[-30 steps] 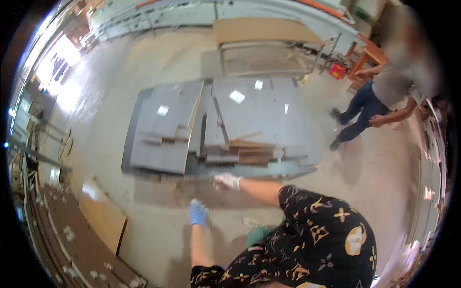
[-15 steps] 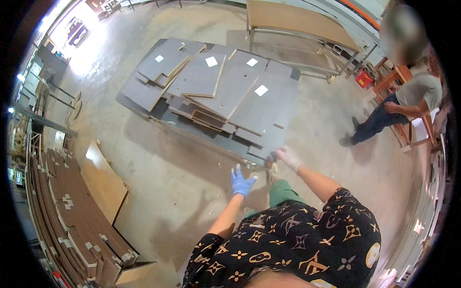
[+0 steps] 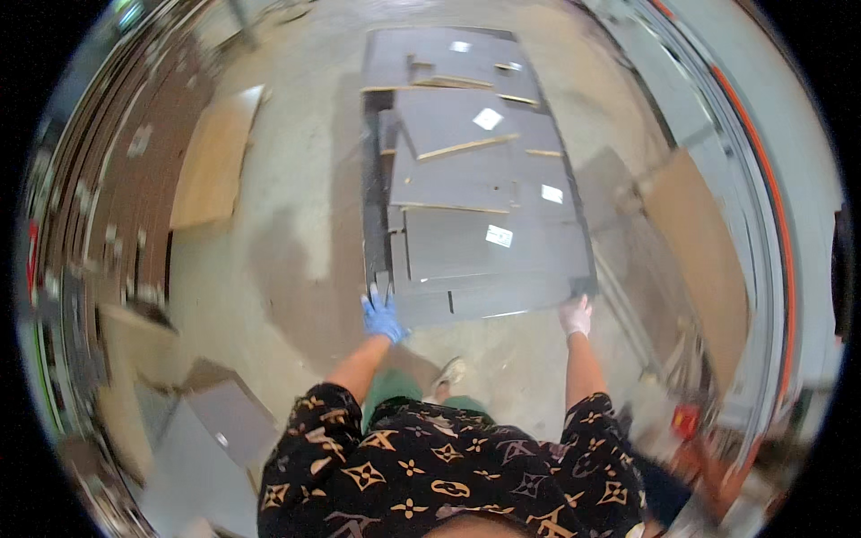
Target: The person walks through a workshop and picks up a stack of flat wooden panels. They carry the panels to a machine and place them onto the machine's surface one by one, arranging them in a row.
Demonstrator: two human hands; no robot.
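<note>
Two gloved grips (image 3: 382, 318) (image 3: 576, 317), one panel stack (image 3: 457, 175), one shoe (image 3: 450, 371) and at least four labels (image 3: 499, 236) show.

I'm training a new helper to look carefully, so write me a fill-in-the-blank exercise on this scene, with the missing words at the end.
1. The left hand is gloved in the colour ____.
2. The right hand is at the near ____ corner of the stack of grey panels.
3. The labels on the panels are coloured ____.
4. The patterned shirt has a ____ background.

Missing words: blue; right; white; black.
</note>
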